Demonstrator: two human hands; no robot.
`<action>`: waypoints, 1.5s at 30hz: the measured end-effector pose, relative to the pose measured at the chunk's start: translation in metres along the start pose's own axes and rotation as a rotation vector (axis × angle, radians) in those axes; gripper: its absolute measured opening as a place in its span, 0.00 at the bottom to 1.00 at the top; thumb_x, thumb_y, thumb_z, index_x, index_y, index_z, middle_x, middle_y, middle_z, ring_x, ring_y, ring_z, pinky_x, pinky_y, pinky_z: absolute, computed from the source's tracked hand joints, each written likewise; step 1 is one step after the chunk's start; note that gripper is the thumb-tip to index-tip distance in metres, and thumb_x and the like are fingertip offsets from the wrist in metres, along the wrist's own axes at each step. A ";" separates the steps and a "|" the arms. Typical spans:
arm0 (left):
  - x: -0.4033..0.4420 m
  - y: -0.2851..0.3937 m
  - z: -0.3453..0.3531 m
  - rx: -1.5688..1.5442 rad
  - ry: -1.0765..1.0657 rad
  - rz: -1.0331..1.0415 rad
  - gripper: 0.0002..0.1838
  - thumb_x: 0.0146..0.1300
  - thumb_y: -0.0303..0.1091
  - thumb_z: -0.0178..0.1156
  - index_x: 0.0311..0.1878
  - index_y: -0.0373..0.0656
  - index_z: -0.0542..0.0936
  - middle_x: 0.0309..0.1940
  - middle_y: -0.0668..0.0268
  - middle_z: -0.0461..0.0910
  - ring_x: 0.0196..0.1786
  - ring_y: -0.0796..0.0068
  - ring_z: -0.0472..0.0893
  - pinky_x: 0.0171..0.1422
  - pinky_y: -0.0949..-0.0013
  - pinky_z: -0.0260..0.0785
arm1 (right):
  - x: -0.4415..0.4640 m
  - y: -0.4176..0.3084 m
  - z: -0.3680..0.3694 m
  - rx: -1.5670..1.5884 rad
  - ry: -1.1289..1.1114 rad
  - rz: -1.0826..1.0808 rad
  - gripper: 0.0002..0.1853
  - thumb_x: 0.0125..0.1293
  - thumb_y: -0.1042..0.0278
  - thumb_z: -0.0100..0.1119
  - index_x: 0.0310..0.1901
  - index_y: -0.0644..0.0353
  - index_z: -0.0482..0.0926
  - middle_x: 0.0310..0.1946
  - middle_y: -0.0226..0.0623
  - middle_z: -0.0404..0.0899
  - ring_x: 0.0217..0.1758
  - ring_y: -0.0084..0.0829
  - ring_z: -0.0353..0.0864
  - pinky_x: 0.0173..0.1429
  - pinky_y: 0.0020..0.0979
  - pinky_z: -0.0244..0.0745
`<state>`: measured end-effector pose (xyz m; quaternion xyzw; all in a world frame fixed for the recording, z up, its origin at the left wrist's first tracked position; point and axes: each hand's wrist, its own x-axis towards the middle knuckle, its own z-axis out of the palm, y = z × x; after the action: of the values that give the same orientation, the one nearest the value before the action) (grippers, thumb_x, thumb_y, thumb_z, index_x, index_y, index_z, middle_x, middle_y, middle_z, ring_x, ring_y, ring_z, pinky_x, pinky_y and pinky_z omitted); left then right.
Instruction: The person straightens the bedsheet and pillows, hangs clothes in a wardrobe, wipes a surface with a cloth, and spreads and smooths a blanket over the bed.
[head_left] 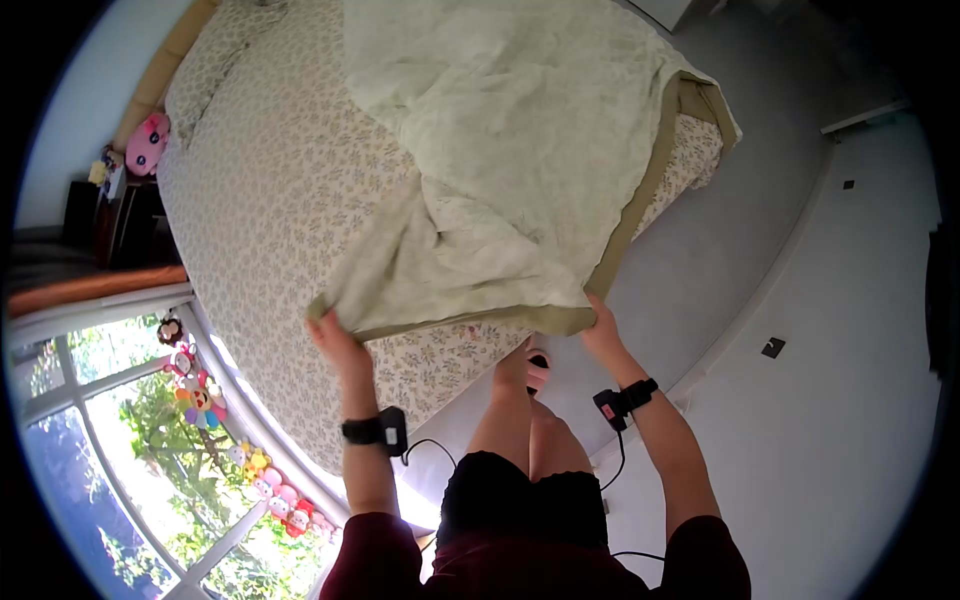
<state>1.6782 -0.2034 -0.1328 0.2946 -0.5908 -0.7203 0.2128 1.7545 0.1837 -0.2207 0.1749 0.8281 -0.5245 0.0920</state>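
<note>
A pale green quilt (pixel 520 130) with a darker olive border lies over part of a bed with a floral sheet (pixel 290 200). My left hand (pixel 338 343) grips one corner of the quilt, at the near left. At the near right, my right hand (pixel 603 330) is closed on the olive border. Between my hands the edge hangs slightly slack, above the near edge of the bed. The quilt's surface is wrinkled, with a fold near its middle. Both wrists carry black strapped devices with cables.
A window (pixel 130 430) with a row of plush toys (pixel 275 490) along its sill is at the lower left. A pink plush (pixel 148 143) sits by the headboard. Grey floor (pixel 700 270) and a white wall (pixel 830 400) lie to the right. My legs are at the bed's near corner.
</note>
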 end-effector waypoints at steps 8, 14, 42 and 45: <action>-0.012 0.088 -0.301 0.708 0.636 0.194 0.28 0.61 0.37 0.49 0.60 0.27 0.60 0.54 0.48 0.68 0.52 0.62 0.71 0.57 0.65 0.65 | -0.058 -0.051 0.148 -0.547 -0.539 -0.619 0.14 0.49 0.72 0.60 0.41 0.56 0.78 0.55 0.34 0.72 0.66 0.38 0.62 0.72 0.45 0.48; -0.020 -0.063 -0.486 0.984 0.728 -0.196 0.21 0.59 0.34 0.46 0.49 0.23 0.67 0.45 0.39 0.72 0.47 0.46 0.74 0.54 0.56 0.66 | -0.112 0.015 0.244 -0.814 -0.697 -0.456 0.15 0.55 0.71 0.59 0.46 0.53 0.79 0.60 0.38 0.67 0.69 0.37 0.56 0.73 0.44 0.46; 0.211 -0.052 -0.646 2.075 -0.701 -0.204 0.18 0.67 0.45 0.41 0.48 0.44 0.74 0.44 0.52 0.80 0.49 0.50 0.78 0.50 0.51 0.70 | -0.398 -0.023 0.467 -0.342 0.051 -0.155 0.26 0.54 0.70 0.59 0.56 0.61 0.67 0.62 0.49 0.61 0.64 0.48 0.61 0.68 0.49 0.53; 0.174 -0.056 -0.717 1.977 -0.822 -0.300 0.25 0.68 0.51 0.40 0.50 0.38 0.75 0.48 0.47 0.77 0.52 0.48 0.75 0.55 0.51 0.67 | -0.438 -0.025 0.492 -0.304 0.115 -0.132 0.26 0.54 0.70 0.59 0.56 0.62 0.67 0.61 0.48 0.64 0.63 0.46 0.62 0.68 0.49 0.54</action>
<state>2.0372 -0.8257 -0.3099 0.1411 -0.8945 0.0131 -0.4241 2.1337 -0.3541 -0.2658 0.1341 0.9114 -0.3874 0.0353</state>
